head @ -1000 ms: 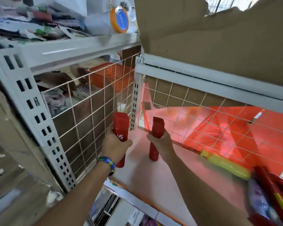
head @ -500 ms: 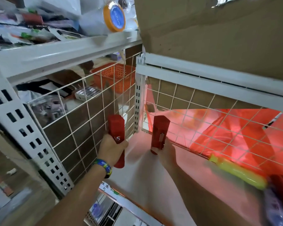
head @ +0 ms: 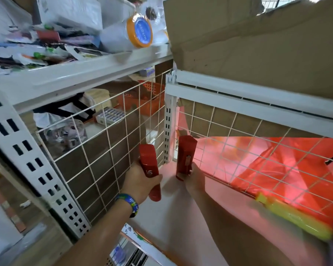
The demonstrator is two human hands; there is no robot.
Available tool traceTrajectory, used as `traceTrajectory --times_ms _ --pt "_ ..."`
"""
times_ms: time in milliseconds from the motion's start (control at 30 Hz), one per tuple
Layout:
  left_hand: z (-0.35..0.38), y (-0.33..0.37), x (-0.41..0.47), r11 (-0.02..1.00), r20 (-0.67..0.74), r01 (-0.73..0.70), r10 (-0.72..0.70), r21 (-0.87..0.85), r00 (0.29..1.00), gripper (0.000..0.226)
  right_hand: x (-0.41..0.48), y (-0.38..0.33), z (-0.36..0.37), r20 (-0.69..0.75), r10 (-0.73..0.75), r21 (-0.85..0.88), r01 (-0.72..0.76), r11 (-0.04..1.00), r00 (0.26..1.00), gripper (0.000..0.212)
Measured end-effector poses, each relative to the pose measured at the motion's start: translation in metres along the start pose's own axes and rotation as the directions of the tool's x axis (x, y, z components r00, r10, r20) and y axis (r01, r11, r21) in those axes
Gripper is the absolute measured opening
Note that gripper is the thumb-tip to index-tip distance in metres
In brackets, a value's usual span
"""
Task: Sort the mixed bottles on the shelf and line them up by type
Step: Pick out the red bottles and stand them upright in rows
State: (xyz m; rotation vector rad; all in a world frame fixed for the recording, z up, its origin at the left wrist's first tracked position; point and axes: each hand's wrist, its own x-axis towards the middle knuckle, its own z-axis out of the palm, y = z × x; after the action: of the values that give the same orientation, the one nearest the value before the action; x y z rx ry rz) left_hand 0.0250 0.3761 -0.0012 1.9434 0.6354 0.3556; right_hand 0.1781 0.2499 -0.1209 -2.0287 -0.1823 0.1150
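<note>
Two red bottles stand at the back left corner of the white shelf (head: 181,223). My left hand (head: 140,184) grips the left red bottle (head: 149,166), marked VS, beside the wire side panel. My right hand (head: 193,177) holds the lower part of the right red bottle (head: 186,156), which stands upright in the corner against the wire back panel. A yellow-green bottle (head: 294,217) lies on its side at the right, blurred.
White wire grids (head: 108,148) wall the shelf on the left and back. A red plastic bag (head: 288,169) lies behind the back grid. A cardboard box (head: 258,45) sits on the shelf above. Clutter and an orange tape roll (head: 140,32) fill the upper left shelf.
Both red bottles have moved deeper toward the back left corner. My right hand slid down to the base of its bottle, which now stands against the back grid.
</note>
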Motion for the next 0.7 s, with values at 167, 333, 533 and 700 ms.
traceTrajectory --times_ms 167,333,533,700 --pt "0.006 0.004 0.002 0.996 0.026 -0.087 0.087 0.000 0.996 0.044 -0.007 0.000 -0.006 -0.039 0.037 -0.038 -0.039 0.999 0.999 0.040" --pt "0.017 0.009 0.008 0.990 -0.007 -0.097 0.098 0.100 0.995 0.042 -0.044 0.001 -0.026 -0.099 -0.009 -0.004 0.008 1.000 0.995 0.013" --pt "0.042 0.020 0.007 0.980 0.048 -0.152 0.147 0.127 0.988 0.035 -0.077 -0.010 -0.031 0.350 -0.110 -0.072 0.144 0.987 0.930 0.033" --pt "0.053 0.027 0.004 0.979 0.024 -0.152 0.150 0.134 0.988 0.039 -0.086 -0.012 -0.021 0.247 -0.225 -0.142 0.265 0.954 0.942 0.028"
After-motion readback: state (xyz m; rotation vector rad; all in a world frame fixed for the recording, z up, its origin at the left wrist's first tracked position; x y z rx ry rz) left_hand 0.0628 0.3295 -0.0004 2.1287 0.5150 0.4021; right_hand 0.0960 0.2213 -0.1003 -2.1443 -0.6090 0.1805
